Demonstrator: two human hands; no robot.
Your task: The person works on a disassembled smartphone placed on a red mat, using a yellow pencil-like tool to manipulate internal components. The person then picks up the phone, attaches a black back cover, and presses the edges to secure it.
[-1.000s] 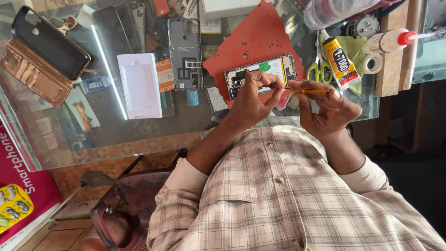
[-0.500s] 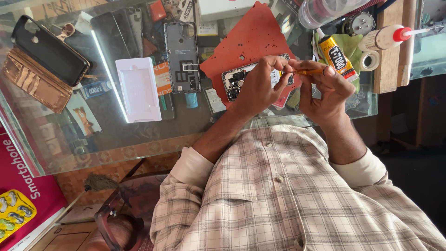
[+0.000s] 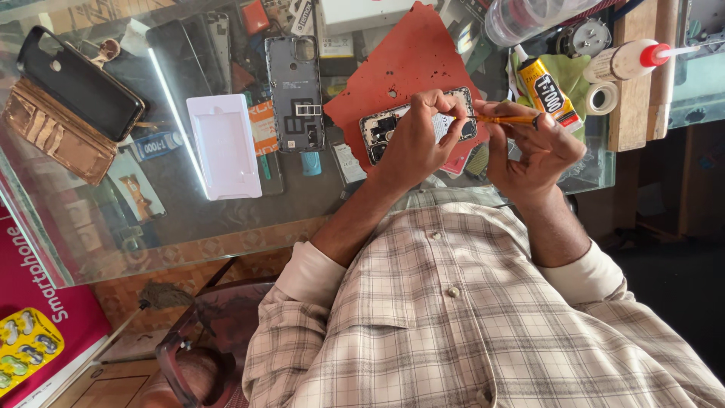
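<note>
An opened phone [image 3: 377, 128] with its insides showing lies on a red mat [image 3: 408, 60] on the glass table [image 3: 189, 242]. My left hand [image 3: 411, 143] rests over the phone, fingers curled on its far edge and pinning it down. My right hand [image 3: 532, 147] pinches a thin orange tool [image 3: 507, 119] that points left toward the phone's right end, where the fingers of both hands meet. The left hand hides most of the phone's middle.
A grey phone back cover [image 3: 297, 91] and a white tray [image 3: 224, 143] lie to the left. Farther left, a black phone [image 3: 75, 87] sits on a brown wallet case [image 3: 49, 140]. A glue tube [image 3: 547, 91], tape roll [image 3: 602, 97] and red-tipped white bottle [image 3: 623, 60] crowd the right.
Both hands have stayed on the phone with the tool between them. The view has shifted a little, and the hands sit slightly higher over the mat.
</note>
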